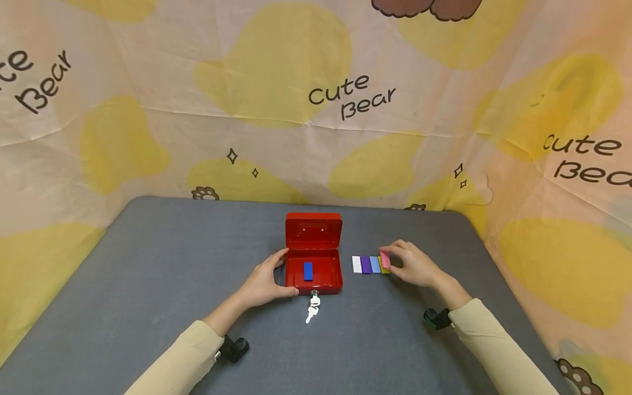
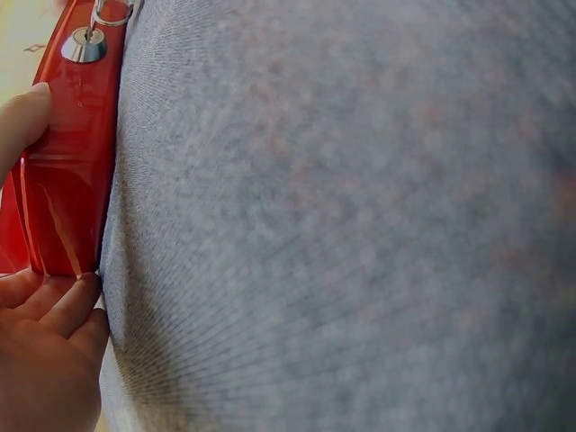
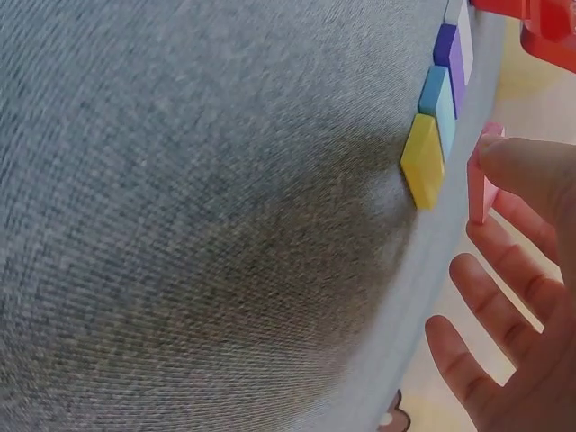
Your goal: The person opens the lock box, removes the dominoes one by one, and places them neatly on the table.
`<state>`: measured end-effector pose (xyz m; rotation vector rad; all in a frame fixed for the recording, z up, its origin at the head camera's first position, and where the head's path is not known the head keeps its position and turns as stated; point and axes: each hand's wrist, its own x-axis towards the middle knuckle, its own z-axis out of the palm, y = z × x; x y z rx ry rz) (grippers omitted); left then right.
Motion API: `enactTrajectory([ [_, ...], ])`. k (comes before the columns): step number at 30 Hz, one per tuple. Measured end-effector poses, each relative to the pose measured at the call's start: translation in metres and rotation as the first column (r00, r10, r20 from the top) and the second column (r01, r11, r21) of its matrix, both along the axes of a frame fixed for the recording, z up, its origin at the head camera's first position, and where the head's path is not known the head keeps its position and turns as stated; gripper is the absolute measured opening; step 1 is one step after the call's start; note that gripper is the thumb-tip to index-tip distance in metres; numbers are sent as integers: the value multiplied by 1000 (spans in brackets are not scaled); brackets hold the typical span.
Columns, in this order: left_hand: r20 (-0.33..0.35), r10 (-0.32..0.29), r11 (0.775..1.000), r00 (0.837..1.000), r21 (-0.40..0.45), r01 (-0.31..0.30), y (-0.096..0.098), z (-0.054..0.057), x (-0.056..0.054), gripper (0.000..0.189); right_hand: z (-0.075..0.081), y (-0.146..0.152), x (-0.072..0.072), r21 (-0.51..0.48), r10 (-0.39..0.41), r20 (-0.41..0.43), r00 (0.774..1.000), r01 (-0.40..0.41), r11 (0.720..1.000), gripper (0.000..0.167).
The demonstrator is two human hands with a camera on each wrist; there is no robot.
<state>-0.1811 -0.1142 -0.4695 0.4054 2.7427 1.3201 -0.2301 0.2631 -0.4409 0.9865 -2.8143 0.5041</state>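
Note:
A red metal cash box (image 1: 326,289) stands with its lid (image 1: 313,233) raised, and a dark blue block (image 1: 308,271) lies inside. My left hand (image 1: 263,281) holds the box at its left side, with the thumb on the front wall and the fingers against the side wall, as the left wrist view shows. Between thumb and fingers my right hand (image 1: 413,264) pinches a pink block (image 3: 481,180), raised above the table. Just below it is a row of a yellow block (image 3: 421,162), a light blue block (image 1: 375,265), a purple block (image 1: 366,265) and a white block (image 1: 357,265).
Keys (image 1: 312,310) hang from the lock at the front of the box. The grey tabletop (image 1: 197,247) lies around everything. Behind and beside it hangs a printed cloth (image 1: 276,66) with yellow patches and lettering.

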Motion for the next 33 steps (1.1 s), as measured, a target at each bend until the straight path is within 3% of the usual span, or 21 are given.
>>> enactTrajectory([
  [33,-6,6,1000,1000,4,-6,1,-1,0,94,-17,19,-2,28,-52,35,998,51,998,42],
])
